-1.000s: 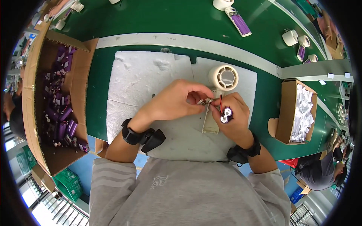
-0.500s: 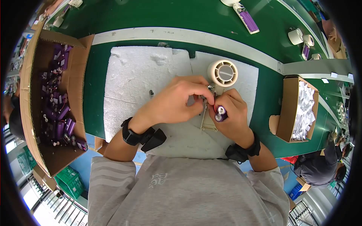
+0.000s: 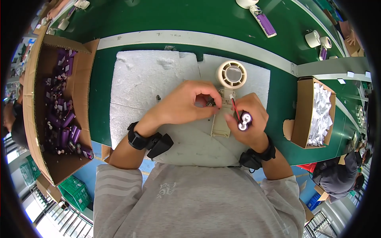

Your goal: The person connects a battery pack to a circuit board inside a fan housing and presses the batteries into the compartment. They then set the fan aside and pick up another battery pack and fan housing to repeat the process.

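Purple battery cell (image 3: pixel 244 121) sits pinched in the right hand (image 3: pixel 248 119), end up, likely so its red lead (image 3: pixel 235 109) reaches the cream handheld fan (image 3: pixel 227 91) just beyond. Left hand (image 3: pixel 186 104), fingers pressed together, pinches a small connector (image 3: pixel 211 102) beside the fan's handle on white foam padding (image 3: pixel 147 79).

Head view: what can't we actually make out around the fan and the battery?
- Fan body, head view: its middle is covered by the left hand.
- Small dark part at the left fingertips: too small to identify.
- Purple battery: only its end shows; the right hand wraps the rest.
- Red wire: its ends are too fine to trace.
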Demonstrator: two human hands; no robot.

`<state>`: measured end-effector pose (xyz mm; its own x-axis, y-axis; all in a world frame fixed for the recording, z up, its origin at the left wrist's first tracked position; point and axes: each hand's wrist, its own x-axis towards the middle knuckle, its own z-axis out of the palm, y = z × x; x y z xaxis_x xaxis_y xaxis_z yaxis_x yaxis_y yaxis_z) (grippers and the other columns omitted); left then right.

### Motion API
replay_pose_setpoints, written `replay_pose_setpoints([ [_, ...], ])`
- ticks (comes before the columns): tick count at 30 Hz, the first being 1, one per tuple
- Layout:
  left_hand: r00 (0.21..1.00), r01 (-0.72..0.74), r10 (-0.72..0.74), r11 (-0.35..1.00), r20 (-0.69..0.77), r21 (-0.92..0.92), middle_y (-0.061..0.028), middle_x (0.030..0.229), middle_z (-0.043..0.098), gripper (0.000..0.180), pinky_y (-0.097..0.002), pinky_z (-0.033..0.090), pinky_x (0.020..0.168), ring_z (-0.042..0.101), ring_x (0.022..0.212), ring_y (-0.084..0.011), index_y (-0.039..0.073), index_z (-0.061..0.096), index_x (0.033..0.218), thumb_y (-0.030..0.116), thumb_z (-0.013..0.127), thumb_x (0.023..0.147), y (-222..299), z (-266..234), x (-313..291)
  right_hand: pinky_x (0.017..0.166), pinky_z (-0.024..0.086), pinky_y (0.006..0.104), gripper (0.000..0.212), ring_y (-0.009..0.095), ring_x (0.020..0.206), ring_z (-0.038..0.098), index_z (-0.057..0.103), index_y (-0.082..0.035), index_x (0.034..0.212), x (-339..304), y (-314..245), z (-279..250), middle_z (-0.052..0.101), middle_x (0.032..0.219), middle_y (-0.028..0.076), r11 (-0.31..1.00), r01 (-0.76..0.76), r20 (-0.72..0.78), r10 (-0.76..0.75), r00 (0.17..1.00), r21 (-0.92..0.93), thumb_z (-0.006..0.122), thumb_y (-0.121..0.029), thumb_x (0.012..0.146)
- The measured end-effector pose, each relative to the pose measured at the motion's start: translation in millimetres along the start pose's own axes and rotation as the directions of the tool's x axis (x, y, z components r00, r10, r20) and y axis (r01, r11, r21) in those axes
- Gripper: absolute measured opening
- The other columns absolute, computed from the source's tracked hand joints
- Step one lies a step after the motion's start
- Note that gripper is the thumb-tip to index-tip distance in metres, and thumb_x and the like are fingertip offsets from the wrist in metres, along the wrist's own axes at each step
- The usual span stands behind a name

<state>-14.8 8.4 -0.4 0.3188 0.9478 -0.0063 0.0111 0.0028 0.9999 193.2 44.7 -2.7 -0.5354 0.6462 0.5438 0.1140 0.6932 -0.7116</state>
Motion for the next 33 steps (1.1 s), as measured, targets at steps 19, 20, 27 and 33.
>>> replay_pose_setpoints([
  [19, 0.992, 0.127, -0.128, 0.992, -0.018, -0.013, -0.0054, 0.086, 0.061, 0.008, -0.0248, 0.046, 0.067, 0.057, 0.075, -0.0123, -0.002, 0.067, 0.095, 0.004, 0.063, 0.090, 11.2, -6.0, -0.1, 0.051, 0.039, 0.0248, 0.015, 0.015, 0.060, 0.051, 0.072, -0.004, 0.092, -1.3, -0.1, -1.4, 0.053, 0.077, 0.007, 0.977, -0.100, 0.084, 0.118, 0.989, -0.189, 0.074, -0.004, 0.077],
  [20, 0.992, 0.128, -0.128, 0.992, -0.020, -0.015, -0.0054, 0.086, 0.061, 0.008, -0.0248, 0.046, 0.067, 0.057, 0.075, -0.0123, -0.002, 0.067, 0.095, 0.004, 0.063, 0.090, 11.3, -6.4, -0.1, 0.051, 0.039, 0.0239, 0.015, 0.014, 0.060, 0.051, 0.072, -0.004, 0.093, -1.8, -0.1, -1.1, 0.053, 0.077, 0.007, 0.974, -0.136, 0.091, 0.154, 0.984, -0.179, 0.074, -0.004, 0.078],
  [27, 0.998, -0.041, 0.048, 0.982, -0.038, 0.184, -0.0110, 0.083, 0.063, 0.010, -0.0330, 0.046, 0.064, 0.060, 0.072, -0.0255, 0.002, 0.069, 0.094, 0.007, 0.067, 0.085, 13.1, -7.1, -0.5, 0.051, 0.038, 0.0248, 0.014, 0.013, 0.060, 0.050, 0.073, -0.003, 0.090, 0.6, -2.9, 3.3, 0.053, 0.075, 0.006, 0.964, -0.219, 0.115, 0.236, 0.965, -0.148, 0.076, -0.004, 0.076],
  [33, 0.999, -0.040, 0.047, 0.969, -0.021, 0.246, -0.0087, 0.088, 0.061, 0.014, -0.0286, 0.047, 0.067, 0.059, 0.076, -0.0186, 0.002, 0.070, 0.096, -0.001, 0.068, 0.083, 15.4, -8.7, -1.3, 0.049, 0.037, 0.0269, 0.016, 0.014, 0.059, 0.050, 0.075, -0.007, 0.087, 1.8, -2.6, 3.1, 0.053, 0.071, 0.004, 0.939, -0.342, 0.107, 0.344, 0.933, -0.038, 0.080, -0.006, 0.072],
])
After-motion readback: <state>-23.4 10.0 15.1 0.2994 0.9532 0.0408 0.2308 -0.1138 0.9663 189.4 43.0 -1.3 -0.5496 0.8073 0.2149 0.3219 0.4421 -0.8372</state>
